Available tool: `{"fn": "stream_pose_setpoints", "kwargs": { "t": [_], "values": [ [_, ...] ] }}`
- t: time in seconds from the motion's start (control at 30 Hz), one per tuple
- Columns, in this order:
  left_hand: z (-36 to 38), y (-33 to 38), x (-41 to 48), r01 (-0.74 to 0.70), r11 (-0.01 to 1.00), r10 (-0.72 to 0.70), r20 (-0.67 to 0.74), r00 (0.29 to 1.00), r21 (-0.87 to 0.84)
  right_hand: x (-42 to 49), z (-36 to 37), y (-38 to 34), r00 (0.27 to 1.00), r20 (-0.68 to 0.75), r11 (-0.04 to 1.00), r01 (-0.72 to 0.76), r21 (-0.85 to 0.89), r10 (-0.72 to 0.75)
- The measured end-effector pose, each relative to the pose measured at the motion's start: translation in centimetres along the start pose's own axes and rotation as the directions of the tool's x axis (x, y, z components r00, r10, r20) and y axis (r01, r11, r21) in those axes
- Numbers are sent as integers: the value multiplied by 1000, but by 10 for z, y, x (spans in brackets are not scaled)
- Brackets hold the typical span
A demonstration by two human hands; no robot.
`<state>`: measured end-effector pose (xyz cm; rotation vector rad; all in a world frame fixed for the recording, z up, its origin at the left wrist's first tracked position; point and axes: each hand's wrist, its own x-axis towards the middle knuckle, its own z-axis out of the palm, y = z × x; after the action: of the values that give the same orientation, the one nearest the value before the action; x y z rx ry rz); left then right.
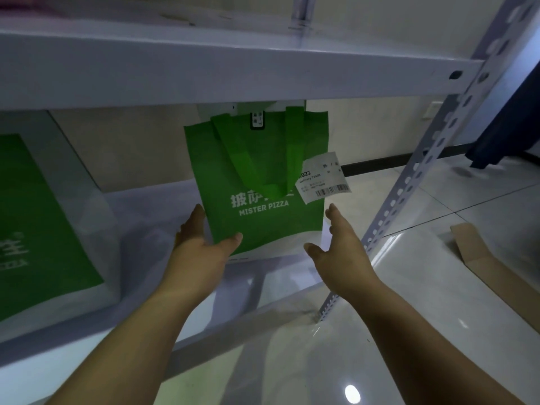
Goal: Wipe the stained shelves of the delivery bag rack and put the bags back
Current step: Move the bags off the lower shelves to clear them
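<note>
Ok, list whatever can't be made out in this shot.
Head view:
- Contents of the Mister Pizza bag: hidden by its own front panel.
- Small print on the receipt: too small.
- Most of the second green bag: cut off by the left edge.
- Chinese lettering: partly covered by the handle.

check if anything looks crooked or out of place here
The receipt sticks out crooked off the right edge of the bag, whose handles flop down over its logo. A piece of cardboard lies on the floor right of the rack.
</note>
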<state>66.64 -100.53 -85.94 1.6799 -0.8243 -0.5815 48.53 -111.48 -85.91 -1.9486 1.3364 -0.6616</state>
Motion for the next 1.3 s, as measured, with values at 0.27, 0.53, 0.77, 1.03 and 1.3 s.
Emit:
{"fn": "stream_pose_setpoints", "kwargs": {
  "t": [0.27,0.53,0.77,1.03,1.3],
  "values": [
    [-2,15,-23,-8,996,5,-28,1000,-85,-28,-16,-3,989,-132,995,76,68,-67],
    [-22,46,-87,-60,997,62,-38,997,55,-69,-48,-23,967,-102,965,242,105,-232],
    [-68,102,-147,-172,967,185,-55,981,186,-105,-77,-68,925,-18,919,379,107,-380],
    [-125,176,-153,-360,885,366,38,930,294,-110,-109,-152,842,22,842,539,22,-539],
    [-167,259,-117,-382,854,354,143,924,353,-102,-143,-247,866,50,867,497,27,-498]
  ]
}}
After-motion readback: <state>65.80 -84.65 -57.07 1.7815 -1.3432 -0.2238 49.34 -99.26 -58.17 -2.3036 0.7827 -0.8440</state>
